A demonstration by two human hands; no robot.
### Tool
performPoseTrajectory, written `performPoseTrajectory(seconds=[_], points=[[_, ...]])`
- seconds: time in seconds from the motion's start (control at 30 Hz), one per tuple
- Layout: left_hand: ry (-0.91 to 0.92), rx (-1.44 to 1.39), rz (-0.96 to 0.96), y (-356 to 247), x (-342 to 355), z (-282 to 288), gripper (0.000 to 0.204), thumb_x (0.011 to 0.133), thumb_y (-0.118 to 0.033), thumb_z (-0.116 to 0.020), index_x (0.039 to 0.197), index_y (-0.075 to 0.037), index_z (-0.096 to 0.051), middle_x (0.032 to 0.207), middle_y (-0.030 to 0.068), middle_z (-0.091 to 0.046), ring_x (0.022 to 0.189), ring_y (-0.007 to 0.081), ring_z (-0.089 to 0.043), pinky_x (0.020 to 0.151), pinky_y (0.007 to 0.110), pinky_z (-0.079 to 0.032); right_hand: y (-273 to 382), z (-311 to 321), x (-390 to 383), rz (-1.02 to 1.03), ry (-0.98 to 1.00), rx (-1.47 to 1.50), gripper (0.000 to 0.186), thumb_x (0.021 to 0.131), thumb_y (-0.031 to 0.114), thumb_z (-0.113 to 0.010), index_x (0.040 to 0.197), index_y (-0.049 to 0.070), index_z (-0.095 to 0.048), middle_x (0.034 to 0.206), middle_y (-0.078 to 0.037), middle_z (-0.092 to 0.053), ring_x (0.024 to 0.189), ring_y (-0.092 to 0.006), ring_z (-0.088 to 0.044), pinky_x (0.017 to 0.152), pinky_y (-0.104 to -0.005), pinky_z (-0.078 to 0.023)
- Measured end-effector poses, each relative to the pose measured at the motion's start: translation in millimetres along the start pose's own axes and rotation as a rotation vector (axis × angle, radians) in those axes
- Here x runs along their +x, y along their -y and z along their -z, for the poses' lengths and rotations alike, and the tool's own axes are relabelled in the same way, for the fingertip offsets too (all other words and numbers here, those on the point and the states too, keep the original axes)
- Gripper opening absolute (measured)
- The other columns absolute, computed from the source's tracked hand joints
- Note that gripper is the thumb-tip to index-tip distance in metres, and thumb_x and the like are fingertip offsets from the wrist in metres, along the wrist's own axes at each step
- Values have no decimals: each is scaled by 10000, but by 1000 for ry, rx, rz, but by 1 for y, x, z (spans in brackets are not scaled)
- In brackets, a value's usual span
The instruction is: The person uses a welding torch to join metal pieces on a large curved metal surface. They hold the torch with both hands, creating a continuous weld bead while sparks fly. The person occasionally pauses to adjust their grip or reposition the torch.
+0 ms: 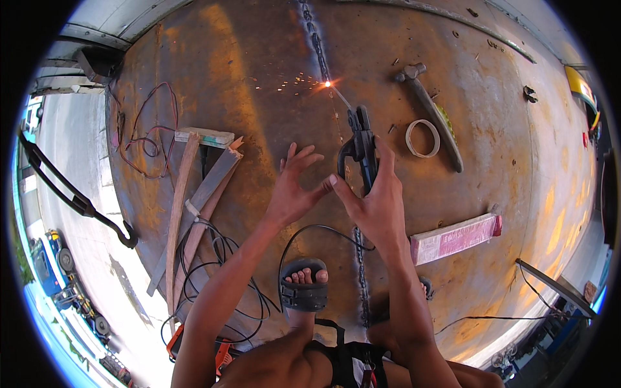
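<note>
My right hand (378,194) grips a black welding electrode holder (361,139), whose thin rod (343,97) reaches up to a bright, sparking arc (328,84) on the rusty steel plate (259,110). My left hand (297,184) is open, fingers spread, its thumb beside my right thumb just left of the holder. A dark weld bead (314,39) runs upward from the arc, and another (361,278) runs below the holder. To the right lie a hammer (427,103) and a pale ring (409,139).
Wooden strips (183,213) and black cables (207,258) lie left of my sandalled foot (303,297). A pink box (456,236) lies right. A black metal bar (58,178) is at far left, a long rod (453,19) at top, an orange object (226,352) at lower left.
</note>
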State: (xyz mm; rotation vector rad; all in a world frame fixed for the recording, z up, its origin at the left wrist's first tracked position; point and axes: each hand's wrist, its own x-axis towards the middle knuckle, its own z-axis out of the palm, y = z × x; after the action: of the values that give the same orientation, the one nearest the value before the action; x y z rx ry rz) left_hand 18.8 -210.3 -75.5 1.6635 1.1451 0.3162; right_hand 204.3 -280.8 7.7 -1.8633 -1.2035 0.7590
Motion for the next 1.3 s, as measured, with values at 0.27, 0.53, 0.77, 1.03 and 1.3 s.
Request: performPoseTrajectory(seconds=[0.27, 0.53, 0.77, 1.03, 1.3], points=[[5, 15, 7, 2, -1, 0, 803, 911, -609, -882, 1488, -93, -667, 1720, 191, -490, 1724, 420, -174, 1383, 637, -119, -5, -4, -1, -1, 6, -33, 893, 957, 278, -897, 1589, -50, -359, 1263, -295, -736, 1159, -457, -758, 989, -489, -587], [7, -11, 7, 2, -1, 0, 818, 910, -613, -880, 1498, -90, -659, 1724, 185, -487, 1726, 413, -167, 1384, 640, -108, -7, -4, 0, 11, 4, -59, 867, 966, 271, -897, 1583, -34, -370, 1238, -280, -758, 1137, -434, -773, 981, -476, -585], [13, -12, 6, 3, -2, 1, 819, 915, -618, -874, 1504, -93, -656, 1729, 177, -481, 1728, 407, -164, 1382, 645, -102, -5, -5, 0, 8, 4, -48, 866, 962, 273, -900, 1580, -29, -374, 1240, -275, -761, 1142, -435, -772, 980, -476, -584], [24, -26, 17, 3, -1, 2, 817, 920, -616, -870, 1508, -94, -650, 1735, 175, -472, 1730, 403, -151, 1386, 642, -94, -2, -3, 0, -37, 38, -43, 918, 950, 301, -895, 1595, -58, -349, 1308, -315, -712, 1193, -479, -744, 994, -511, -592], [24, -19, 7, 4, -1, 1, 798, 930, -607, -864, 1507, -98, -652, 1734, 173, -473, 1730, 403, -155, 1385, 644, -97, -6, -5, 0, -3, 13, -57, 882, 966, 289, -896, 1590, -32, -361, 1242, -280, -756, 1144, -437, -768, 989, -481, -581]])
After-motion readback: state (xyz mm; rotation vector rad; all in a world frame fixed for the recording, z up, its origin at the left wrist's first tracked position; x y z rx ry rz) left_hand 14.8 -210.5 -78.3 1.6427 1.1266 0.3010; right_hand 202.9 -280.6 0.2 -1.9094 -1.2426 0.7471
